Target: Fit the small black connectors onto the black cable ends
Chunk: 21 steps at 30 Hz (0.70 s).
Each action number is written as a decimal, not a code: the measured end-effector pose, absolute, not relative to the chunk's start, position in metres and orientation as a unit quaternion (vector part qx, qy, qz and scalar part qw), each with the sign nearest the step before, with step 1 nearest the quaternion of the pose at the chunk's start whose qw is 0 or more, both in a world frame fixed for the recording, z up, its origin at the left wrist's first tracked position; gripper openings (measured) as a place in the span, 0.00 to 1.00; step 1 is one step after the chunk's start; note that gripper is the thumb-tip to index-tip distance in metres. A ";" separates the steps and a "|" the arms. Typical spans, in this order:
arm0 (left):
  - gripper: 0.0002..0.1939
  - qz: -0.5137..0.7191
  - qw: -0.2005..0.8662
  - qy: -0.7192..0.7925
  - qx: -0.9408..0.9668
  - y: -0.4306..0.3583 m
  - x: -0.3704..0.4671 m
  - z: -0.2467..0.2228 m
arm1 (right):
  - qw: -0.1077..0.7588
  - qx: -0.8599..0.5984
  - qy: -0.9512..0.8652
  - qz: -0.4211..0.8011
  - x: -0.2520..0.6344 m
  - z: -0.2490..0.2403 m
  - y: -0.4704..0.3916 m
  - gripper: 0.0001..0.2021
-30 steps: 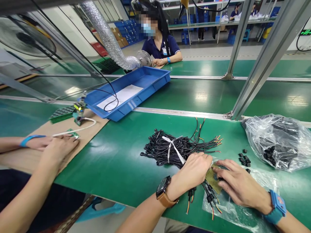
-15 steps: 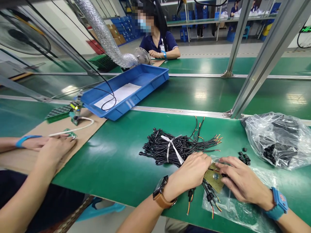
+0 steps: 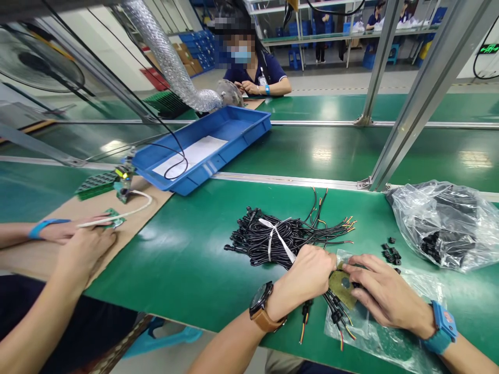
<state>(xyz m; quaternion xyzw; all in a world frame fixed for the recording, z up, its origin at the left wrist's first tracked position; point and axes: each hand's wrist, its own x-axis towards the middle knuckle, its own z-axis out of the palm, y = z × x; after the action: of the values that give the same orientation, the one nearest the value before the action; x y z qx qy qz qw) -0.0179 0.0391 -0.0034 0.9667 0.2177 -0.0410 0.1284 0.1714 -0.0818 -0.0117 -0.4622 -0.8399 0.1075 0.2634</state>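
Note:
Curled over the near end of the black cable bundle (image 3: 268, 236), my left hand (image 3: 314, 272) is closed on a black cable; its fingertips are mostly hidden. My right hand (image 3: 384, 288) is at the right edge of a small brownish-yellow plate (image 3: 343, 291), thumb and fingers bent around a small black part (image 3: 356, 285), largely covered. Below my left hand, cable ends with black connectors (image 3: 336, 315) and red and yellow wires hang over the plate's lower left. The plate lies on a clear plastic sheet (image 3: 374, 340). A white tie wraps the bundle.
Several loose black parts (image 3: 391, 253) lie beyond my right hand, near a clear bag (image 3: 448, 223) of black parts. A blue tray (image 3: 241, 148) spans the metal rail. At left, a co-worker's hands (image 3: 86, 241) rest on cardboard (image 3: 152, 202). An upright metal post (image 3: 421, 88) stands ahead.
The wire that showed between my hands over the plate is now covered. My right fingers have shifted slightly left. Another small black part shows beside my right hand.

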 end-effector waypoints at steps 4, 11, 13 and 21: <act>0.08 -0.057 0.120 0.219 0.967 0.038 -0.016 -0.001 | 0.251 -0.466 -0.839 0.129 0.170 -0.014 -0.082 0.09; 0.07 -0.003 0.185 0.231 0.955 0.039 -0.016 0.006 | 0.371 -0.550 -0.738 0.124 0.182 -0.011 -0.083 0.05; 0.04 0.027 0.231 0.217 0.948 0.038 -0.017 0.009 | 0.402 -0.593 -0.686 0.128 0.185 -0.015 -0.084 0.04; 0.06 0.113 0.350 0.170 0.914 0.031 -0.016 0.010 | 0.473 -0.626 -0.516 0.343 0.183 -0.035 -0.082 0.14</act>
<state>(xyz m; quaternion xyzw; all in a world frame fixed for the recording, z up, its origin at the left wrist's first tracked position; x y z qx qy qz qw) -0.0164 0.0314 0.0096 0.9142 0.1700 0.1128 0.3501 0.1831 -0.0823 -0.0353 -0.6261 -0.5159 0.3431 0.4733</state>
